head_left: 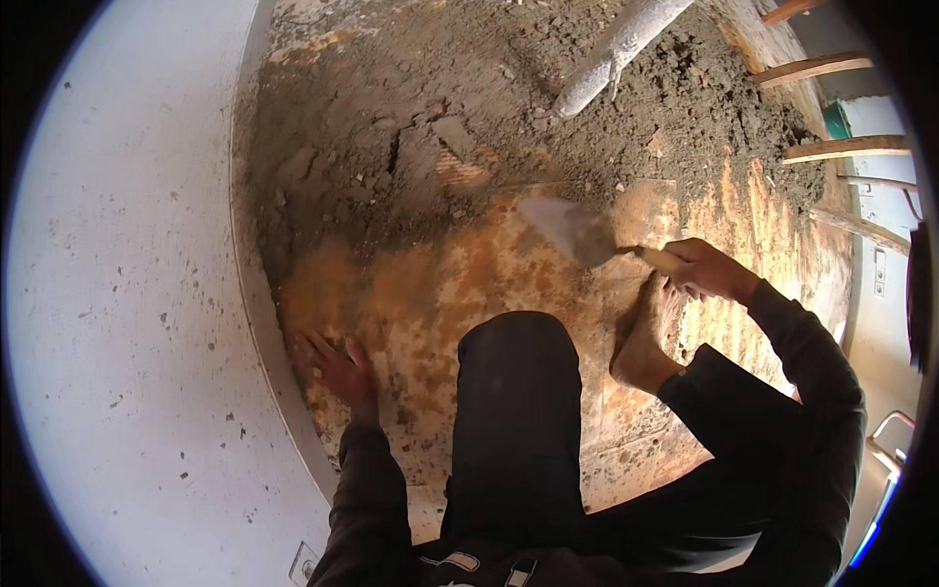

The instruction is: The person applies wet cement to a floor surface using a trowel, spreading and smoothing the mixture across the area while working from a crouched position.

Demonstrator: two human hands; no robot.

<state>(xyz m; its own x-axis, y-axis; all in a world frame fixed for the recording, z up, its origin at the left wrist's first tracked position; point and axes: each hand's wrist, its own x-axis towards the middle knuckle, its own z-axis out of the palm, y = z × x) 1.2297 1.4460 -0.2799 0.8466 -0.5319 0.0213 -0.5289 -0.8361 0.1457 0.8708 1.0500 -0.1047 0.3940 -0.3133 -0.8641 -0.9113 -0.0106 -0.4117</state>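
Note:
A pointed trowel (577,233) with a pale wooden handle is gripped in my right hand (714,269). Its flat metal blade points left, over the floor just short of the rough grey mortar (391,147). My left hand (337,372) is low by the wall at the left, fingers spread over the orange-brown dusty floor (421,342); it holds nothing. The fingers are a little blurred, and I cannot tell whether they press on the floor. Beneath my right hand is my bare foot (650,338).
The white speckled wall (147,293) curves along the left. A mortar-crusted pole (626,54) reaches over the mortar at the top. Several wooden sticks (846,149) jut in at the right. A wall socket (303,564) is at the lower left. My knee (518,391) rises between my arms.

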